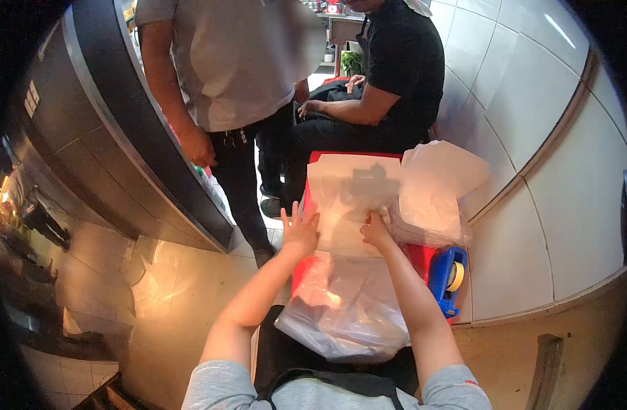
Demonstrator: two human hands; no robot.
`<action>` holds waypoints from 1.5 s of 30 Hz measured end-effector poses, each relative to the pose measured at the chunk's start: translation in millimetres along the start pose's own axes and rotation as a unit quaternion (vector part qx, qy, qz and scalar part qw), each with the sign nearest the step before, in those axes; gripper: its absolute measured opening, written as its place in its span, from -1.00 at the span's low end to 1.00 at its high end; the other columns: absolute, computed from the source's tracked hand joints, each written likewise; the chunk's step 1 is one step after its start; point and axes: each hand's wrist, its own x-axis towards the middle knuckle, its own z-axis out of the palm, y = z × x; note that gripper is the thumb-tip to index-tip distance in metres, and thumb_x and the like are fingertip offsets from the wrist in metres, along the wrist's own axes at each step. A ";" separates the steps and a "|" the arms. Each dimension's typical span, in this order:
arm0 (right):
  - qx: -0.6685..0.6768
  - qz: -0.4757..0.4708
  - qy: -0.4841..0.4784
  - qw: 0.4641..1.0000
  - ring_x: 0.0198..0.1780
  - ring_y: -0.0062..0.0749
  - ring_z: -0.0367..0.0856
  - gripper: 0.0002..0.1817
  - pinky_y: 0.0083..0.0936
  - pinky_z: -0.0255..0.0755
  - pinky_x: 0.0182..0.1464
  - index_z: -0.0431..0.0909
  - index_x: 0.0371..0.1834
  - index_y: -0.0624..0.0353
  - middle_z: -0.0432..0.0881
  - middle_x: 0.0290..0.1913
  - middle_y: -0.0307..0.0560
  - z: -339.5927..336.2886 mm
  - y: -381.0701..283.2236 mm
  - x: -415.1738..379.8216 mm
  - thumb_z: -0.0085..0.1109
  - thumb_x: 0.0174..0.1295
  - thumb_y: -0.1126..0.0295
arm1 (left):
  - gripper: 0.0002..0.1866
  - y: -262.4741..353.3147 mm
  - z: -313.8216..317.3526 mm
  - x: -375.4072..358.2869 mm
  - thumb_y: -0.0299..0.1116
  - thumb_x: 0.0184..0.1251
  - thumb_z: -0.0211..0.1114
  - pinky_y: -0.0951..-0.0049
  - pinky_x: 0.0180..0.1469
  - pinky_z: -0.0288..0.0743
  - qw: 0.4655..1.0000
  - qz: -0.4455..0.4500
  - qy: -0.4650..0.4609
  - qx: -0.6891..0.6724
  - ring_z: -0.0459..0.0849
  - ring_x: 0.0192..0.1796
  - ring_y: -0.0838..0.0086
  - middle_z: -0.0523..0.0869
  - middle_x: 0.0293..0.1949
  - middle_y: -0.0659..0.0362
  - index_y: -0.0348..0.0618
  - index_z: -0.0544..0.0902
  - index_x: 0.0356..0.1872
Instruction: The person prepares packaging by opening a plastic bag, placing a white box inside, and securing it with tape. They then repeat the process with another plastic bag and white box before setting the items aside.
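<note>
A pale, flat paper sheet or bag [337,181] lies across the red surface [417,255] in front of me, its lower part covered by clear plastic. My left hand [300,232] has its fingers spread over the left edge of this paper. Toward the right side, my right hand [376,230] rests on the paper with fingers bent and drawn together; whether anything is pinched in them is hidden. Crinkled clear plastic bags [347,307] spread from below my hands down to my lap. Beside my right hand sits a stack of white paper bags or sheets [429,212].
A blue tape dispenser [448,280] with a yellow roll stands at the right edge. One person [231,68] stands beyond the red surface at left; another in black [402,75] sits behind it. A tiled wall [505,239] borders the right, a dark counter [129,130] the left.
</note>
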 end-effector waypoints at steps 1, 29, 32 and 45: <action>-0.045 -0.038 -0.012 0.998 -0.17 -0.33 0.55 -0.47 -0.38 0.52 -0.21 0.30 0.20 0.14 0.46 -0.01 -0.06 0.3 3.0 2.7 0.12 0.09 0.48 | -0.30 -5.4 -5.1 -6.1 0.02 0.32 0.01 -0.28 0.34 -0.39 0.999 -0.027 0.028 0.000 -0.23 0.49 0.04 -0.09 0.46 -0.04 0.16 0.01 0.44; -0.344 -0.353 -0.068 0.867 -0.32 -0.09 0.60 -0.89 -0.22 0.48 -0.28 0.61 -0.52 0.19 0.60 -0.41 -0.03 -39.4 -69.5 -97.0 0.09 -0.03 0.43 | -0.86 3.6 -15.8 -12.7 -0.39 0.26 0.07 0.30 0.05 0.34 0.908 0.358 0.194 -0.096 0.58 -0.09 0.31 0.62 -0.29 0.16 -0.14 0.59 -0.30; -0.306 -0.424 0.020 0.852 -0.36 -0.09 0.60 -0.87 -0.20 0.49 -0.32 0.54 -0.57 0.16 0.57 -0.43 -0.07 -46.3 -67.7 -99.8 0.10 0.02 0.35 | -0.87 5.3 -36.5 -14.5 -0.40 0.25 0.10 0.27 0.09 0.31 0.905 0.350 0.197 -0.138 0.55 -0.03 0.28 0.61 -0.21 0.12 -0.15 0.57 -0.25; -0.174 -0.532 0.276 0.781 -0.42 -0.16 0.49 -0.90 -0.32 0.40 -0.41 0.38 -0.57 0.12 0.41 -0.53 -0.09 -89.2 -133.1 -246.5 0.11 -0.07 0.42 | -0.57 70.2 -90.7 -164.1 -0.19 0.46 -0.12 0.39 0.19 0.38 0.663 0.237 -0.277 -0.654 0.58 0.05 0.32 0.61 0.00 -0.01 -0.37 0.53 0.00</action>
